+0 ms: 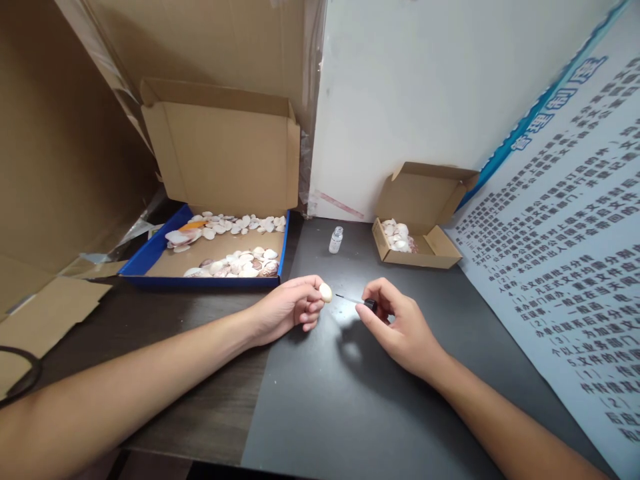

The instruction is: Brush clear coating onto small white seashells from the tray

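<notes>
Between thumb and fingers, my left hand (296, 301) pinches a small pale seashell (325, 293) above the table. Facing it, my right hand (395, 320) grips a brush cap (370, 305) by its black top. The thin stem points left, its dark tip just short of the shell with a small gap between them. Behind the hands, a small clear glass bottle (335, 241) with a white label stands upright without a cap.
At the back left, an open blue-sided cardboard box (205, 281) holds many shells in groups. A smaller brown box (419, 261) with white shells stands back right. Large cardboard (55, 133) rises at left; a printed poster (565, 220) borders the right. A dark grey mat (320, 420) covers part of the table.
</notes>
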`<state>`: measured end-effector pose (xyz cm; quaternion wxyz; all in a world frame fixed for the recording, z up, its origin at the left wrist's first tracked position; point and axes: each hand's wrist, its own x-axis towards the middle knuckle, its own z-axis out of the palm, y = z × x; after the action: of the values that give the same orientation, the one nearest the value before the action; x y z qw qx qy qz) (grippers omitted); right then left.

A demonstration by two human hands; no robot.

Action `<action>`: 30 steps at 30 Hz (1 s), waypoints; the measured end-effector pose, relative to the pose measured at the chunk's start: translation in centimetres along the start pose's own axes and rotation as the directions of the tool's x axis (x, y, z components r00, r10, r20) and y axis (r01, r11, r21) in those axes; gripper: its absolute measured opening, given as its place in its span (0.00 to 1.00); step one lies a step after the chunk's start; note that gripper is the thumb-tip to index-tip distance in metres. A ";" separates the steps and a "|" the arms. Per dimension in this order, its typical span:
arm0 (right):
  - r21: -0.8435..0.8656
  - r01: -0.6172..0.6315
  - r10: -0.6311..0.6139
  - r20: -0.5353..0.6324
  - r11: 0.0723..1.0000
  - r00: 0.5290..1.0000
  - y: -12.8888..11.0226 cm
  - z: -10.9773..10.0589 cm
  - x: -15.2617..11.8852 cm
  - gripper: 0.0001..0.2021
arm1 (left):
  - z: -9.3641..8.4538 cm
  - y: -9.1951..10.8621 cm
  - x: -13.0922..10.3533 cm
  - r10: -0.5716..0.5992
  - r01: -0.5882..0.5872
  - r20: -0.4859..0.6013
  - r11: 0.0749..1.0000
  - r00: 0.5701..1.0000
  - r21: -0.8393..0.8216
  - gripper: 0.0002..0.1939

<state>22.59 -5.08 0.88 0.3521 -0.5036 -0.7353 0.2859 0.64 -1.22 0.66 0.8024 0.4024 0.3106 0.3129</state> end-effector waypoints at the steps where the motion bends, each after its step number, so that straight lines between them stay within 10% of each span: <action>1: 0.020 0.009 -0.009 0.007 1.000 1.000 0.0 0.0 0.0 0.05 | 0.0 0.0 0.0 0.000 0.000 0.002 1.000 1.000 -0.002 0.04; 30: 0.135 0.023 -0.016 -0.048 0.991 0.999 -0.1 -0.1 0.0 0.08 | -0.2 -0.5 0.2 0.002 -0.006 0.044 0.995 0.999 0.099 0.08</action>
<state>22.61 -5.11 1.02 0.4054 -0.4779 -0.7107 0.3196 0.72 -1.20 0.11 0.7873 0.4491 0.3073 0.2899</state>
